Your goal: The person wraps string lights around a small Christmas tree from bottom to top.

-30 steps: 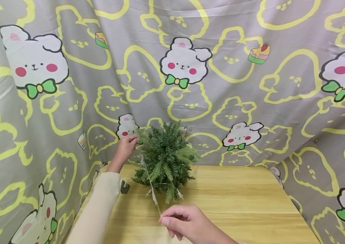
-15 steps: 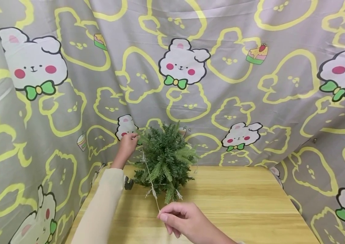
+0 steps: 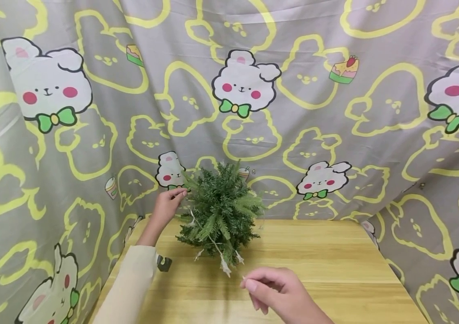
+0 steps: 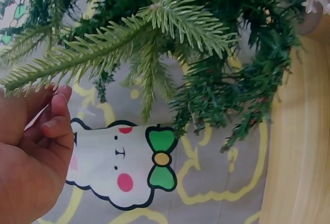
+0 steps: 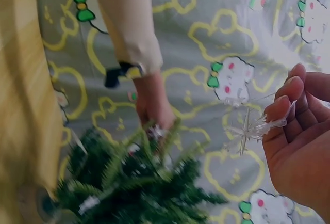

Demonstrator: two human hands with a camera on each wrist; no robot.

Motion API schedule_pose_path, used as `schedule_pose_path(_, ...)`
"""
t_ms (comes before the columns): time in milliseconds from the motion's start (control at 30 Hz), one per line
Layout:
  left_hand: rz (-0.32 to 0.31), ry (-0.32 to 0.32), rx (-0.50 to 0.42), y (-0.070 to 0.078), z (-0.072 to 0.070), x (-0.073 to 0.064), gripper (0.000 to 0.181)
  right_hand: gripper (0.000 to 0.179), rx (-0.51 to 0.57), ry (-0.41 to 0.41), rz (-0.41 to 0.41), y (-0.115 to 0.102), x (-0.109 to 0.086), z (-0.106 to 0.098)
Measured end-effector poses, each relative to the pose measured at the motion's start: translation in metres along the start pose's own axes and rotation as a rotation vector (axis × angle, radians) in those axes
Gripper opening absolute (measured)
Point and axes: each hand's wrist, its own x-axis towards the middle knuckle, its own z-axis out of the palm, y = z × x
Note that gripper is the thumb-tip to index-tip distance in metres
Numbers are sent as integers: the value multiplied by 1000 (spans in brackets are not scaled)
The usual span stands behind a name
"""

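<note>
A small artificial Christmas tree (image 3: 225, 202) stands on the wooden table, wrapped in a string of lights (image 3: 213, 241) with clear snowflake pieces. My right hand (image 3: 282, 290), in front of the tree, pinches the string's loose stretch between thumb and fingers. In the right wrist view a clear snowflake light (image 5: 245, 131) sticks out from those fingers. At the tree's left side is my left hand (image 3: 168, 204), its fingers bent. The left wrist view has a light-green branch (image 4: 93, 59) crossing over these fingertips; I cannot tell whether they grip anything.
The table (image 3: 314, 261) has a pale wood grain. Behind it and on both sides hangs a grey curtain (image 3: 197, 40) with rabbit prints. A dark device (image 3: 164, 263) sits by the left sleeve. More snowflake lights (image 3: 225, 266) dangle at the tree's lower front.
My right hand has moved right, drawing the string across the tree's lower front. My left hand has dropped slightly lower along the tree's left side.
</note>
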Motion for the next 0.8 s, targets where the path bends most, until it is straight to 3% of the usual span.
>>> schedule_pose_path(200, 25, -46, 25, 5, -4, -8, 30, 29, -98, 102, -1, -10, -14, -25)
schedule_pose_path(467, 105, -166, 259, 20, -9, -11, 28, 24, -207, 246, 104, -18, -24, -54)
schedule_pose_path(567, 102, -188, 295, 26, -8, -13, 29, 22, -218, 295, 111, -20, -26, -63)
schedule_pose_path(800, 89, -163, 319, 30, -8, -15, 29, 29, -141, 361, -47, -28, -26, -80)
